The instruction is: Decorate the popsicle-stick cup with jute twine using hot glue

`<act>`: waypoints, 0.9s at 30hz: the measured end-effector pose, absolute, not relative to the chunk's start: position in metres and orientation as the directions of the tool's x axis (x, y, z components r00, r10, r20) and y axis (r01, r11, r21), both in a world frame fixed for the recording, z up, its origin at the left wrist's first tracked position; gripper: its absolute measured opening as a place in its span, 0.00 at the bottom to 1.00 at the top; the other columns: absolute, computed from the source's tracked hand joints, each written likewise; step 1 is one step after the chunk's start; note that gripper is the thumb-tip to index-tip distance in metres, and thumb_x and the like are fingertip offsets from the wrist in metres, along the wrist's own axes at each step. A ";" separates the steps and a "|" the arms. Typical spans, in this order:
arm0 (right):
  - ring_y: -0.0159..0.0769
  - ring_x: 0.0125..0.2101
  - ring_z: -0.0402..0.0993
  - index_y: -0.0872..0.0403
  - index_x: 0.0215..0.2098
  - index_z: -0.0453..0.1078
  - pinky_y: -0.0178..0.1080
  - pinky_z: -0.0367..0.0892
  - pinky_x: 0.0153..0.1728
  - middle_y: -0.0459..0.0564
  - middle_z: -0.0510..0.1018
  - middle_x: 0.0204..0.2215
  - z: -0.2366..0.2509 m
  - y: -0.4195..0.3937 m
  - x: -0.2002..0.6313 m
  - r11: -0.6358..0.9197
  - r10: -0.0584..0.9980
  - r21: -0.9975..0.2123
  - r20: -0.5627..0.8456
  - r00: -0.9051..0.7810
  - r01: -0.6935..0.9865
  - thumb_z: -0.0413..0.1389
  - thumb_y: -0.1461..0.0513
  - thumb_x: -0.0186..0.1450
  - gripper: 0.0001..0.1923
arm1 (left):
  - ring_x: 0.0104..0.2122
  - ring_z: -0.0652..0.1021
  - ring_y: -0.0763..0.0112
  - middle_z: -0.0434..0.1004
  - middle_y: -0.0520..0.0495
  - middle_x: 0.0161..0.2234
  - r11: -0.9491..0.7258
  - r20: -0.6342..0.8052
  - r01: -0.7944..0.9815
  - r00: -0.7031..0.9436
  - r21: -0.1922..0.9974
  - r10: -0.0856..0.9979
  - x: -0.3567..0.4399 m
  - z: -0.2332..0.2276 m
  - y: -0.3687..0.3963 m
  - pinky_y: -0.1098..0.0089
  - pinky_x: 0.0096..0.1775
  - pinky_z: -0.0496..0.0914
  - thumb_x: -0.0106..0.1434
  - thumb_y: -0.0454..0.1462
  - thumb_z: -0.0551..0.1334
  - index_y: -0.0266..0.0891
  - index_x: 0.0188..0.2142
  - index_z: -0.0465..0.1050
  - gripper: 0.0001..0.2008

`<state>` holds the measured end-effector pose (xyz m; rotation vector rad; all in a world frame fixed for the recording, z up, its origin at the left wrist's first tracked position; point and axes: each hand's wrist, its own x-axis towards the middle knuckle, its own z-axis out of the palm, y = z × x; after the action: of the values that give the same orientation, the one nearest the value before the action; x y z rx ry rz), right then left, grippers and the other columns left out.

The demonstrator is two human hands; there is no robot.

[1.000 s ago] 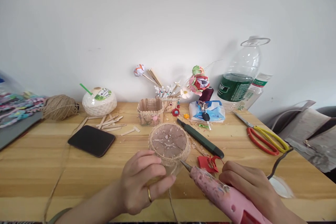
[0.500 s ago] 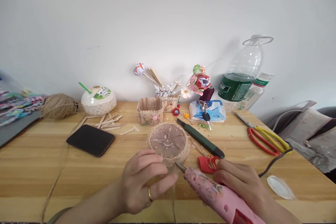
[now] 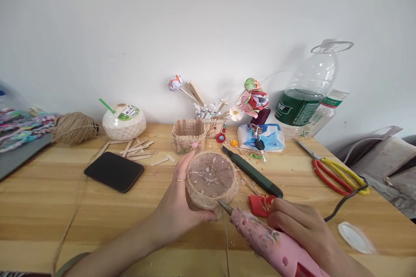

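Note:
My left hand (image 3: 180,201) grips the left side of a round clear plastic bottle base (image 3: 212,176) wrapped in twine, its ribbed bottom facing up. The thumb lies along the near side, and the other fingers reach round the far left. My right hand (image 3: 300,225) holds a pink hot glue gun (image 3: 260,238), smeared with residue on its front. The gun's metal nozzle (image 3: 225,206) touches or nearly touches the twine at the near rim. A strand of twine (image 3: 226,242) hangs from there toward the table's front edge.
Behind stand a wooden-stick box (image 3: 188,136) and paper flowers (image 3: 255,101). A green utility knife (image 3: 255,173), red scrap (image 3: 259,205) and scissors (image 3: 338,173) lie right. Left are a phone (image 3: 114,172), coconut (image 3: 124,122), twine ball (image 3: 74,128) and craft sticks (image 3: 138,150). A large bottle (image 3: 300,104) leans at the wall.
My left hand has gone from loosely bent fingers by the near rim to a grip round the base's left side. The glue gun stays at the near rim; the whole view has shifted slightly.

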<state>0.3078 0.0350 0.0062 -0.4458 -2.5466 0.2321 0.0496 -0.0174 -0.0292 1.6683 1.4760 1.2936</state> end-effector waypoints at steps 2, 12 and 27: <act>0.32 0.20 0.57 0.53 0.27 0.58 0.36 0.49 0.20 0.45 0.62 0.20 0.005 0.035 0.308 0.932 0.355 -0.250 0.491 -0.796 0.262 0.35 0.63 0.70 0.16 | 0.62 0.59 0.48 0.51 0.40 0.64 -0.218 0.259 0.369 -0.066 0.904 0.964 0.050 -0.028 -0.018 0.44 0.61 0.53 0.45 0.38 0.74 0.53 0.63 0.38 0.55; 0.33 0.21 0.59 0.52 0.30 0.57 0.37 0.48 0.22 0.45 0.62 0.21 0.000 0.037 0.316 0.928 0.368 -0.248 0.504 -0.782 0.276 0.36 0.63 0.71 0.14 | 0.63 0.58 0.50 0.50 0.42 0.64 -0.197 0.230 0.346 -0.056 0.917 0.972 0.051 -0.027 -0.017 0.45 0.61 0.52 0.47 0.37 0.73 0.54 0.62 0.39 0.53; 0.32 0.21 0.58 0.52 0.28 0.57 0.37 0.49 0.21 0.45 0.62 0.21 -0.002 0.040 0.324 0.919 0.393 -0.251 0.497 -0.773 0.306 0.37 0.62 0.71 0.15 | 0.62 0.59 0.48 0.51 0.41 0.63 -0.173 0.215 0.366 -0.079 0.915 0.973 0.050 -0.024 -0.017 0.44 0.60 0.53 0.45 0.38 0.73 0.53 0.60 0.44 0.49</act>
<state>0.3244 0.0405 -0.0017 -0.4990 -2.5157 0.2089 0.0499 -0.0169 -0.0239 1.5760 1.4692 1.2535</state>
